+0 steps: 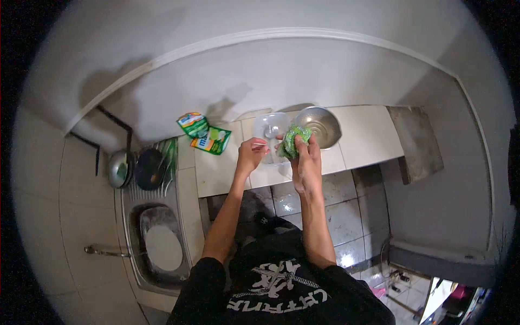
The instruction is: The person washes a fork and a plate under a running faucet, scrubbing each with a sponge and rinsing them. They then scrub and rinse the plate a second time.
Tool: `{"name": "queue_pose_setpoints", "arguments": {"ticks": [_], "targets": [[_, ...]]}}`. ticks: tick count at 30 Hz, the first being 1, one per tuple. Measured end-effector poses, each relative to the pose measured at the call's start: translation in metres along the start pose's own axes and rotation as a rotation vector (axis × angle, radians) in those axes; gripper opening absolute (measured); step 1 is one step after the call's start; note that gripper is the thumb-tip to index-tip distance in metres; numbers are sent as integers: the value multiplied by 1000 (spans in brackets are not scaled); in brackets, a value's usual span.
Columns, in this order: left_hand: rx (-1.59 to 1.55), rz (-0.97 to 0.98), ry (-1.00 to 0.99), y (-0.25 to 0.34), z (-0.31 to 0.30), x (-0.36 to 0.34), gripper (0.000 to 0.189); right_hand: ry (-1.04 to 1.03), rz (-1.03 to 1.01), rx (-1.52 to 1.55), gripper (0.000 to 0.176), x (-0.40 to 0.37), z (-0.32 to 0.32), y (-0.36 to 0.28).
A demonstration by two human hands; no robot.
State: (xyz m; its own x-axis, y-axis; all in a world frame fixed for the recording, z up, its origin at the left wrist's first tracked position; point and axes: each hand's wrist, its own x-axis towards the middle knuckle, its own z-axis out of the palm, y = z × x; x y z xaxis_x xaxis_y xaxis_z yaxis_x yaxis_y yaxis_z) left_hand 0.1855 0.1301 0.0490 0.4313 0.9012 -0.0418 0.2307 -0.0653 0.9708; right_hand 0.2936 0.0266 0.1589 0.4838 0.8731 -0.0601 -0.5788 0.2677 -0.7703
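Note:
A green, foamy sponge or mesh scrubber is gripped in my right hand, above the tiled counter. Just left of it, my left hand has its fingers bent together around a small pale thing too small to name. Beneath and between the hands sits a clear plastic container, partly hidden by them. A round metal bowl stands right behind my right hand.
Two green packets lie at the counter's left. A steel sink with a faucet holds a white round item. Pans rest on its drainboard. A concrete ledge adjoins the counter's right end.

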Motion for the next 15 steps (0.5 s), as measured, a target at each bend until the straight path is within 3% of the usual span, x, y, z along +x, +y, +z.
{"name": "queue_pose_setpoints", "arguments": {"ticks": [2,4,6,15], "targets": [[-87,-29,18,-2,-17,-13,15,-61,41,1,20,1,11,7],[-366,-84,60,-12,-36,-29,17,-133,90,-2,20,4,22,20],[-398,-68,122,-13,-61,-51,19,-202,141,-7,21,4,33,36],[-451,-227,740,-47,-157,-199,20,-541,627,6,24,-28,108,117]]}}
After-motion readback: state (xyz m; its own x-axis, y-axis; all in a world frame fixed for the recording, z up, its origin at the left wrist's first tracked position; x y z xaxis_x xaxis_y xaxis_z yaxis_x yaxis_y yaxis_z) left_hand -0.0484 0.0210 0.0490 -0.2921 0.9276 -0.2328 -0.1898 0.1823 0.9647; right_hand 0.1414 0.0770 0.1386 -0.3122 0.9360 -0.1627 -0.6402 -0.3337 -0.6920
